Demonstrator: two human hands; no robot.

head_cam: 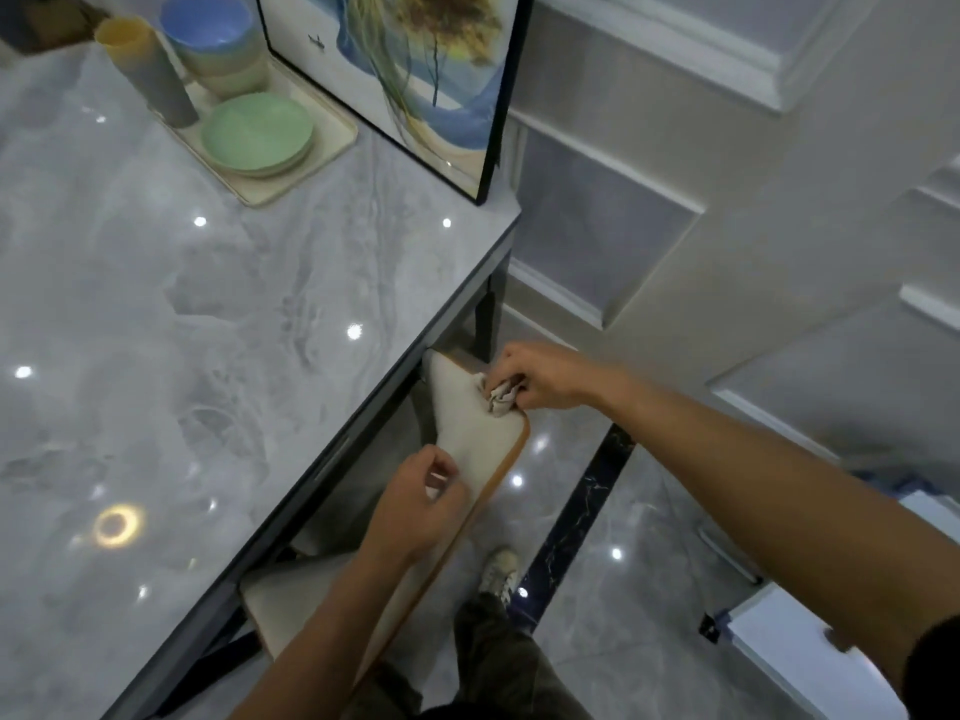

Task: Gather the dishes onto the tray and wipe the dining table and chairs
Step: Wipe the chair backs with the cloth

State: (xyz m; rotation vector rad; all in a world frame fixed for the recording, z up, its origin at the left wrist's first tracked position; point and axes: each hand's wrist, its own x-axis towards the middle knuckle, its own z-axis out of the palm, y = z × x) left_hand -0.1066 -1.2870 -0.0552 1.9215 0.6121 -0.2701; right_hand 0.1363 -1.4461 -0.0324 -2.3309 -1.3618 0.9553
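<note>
we can read no words, numbers or brand marks here — the framed picture [415,70] carries only painted shapes, and the dishes [257,129] on the tray [340,140] are plain.

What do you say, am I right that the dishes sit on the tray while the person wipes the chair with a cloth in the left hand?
One thing is wrong: the head view shows the cloth bunched in the right hand, not the left. The left hand grips the chair by its edge. The rest holds: the dishes sit on the tray.
</note>
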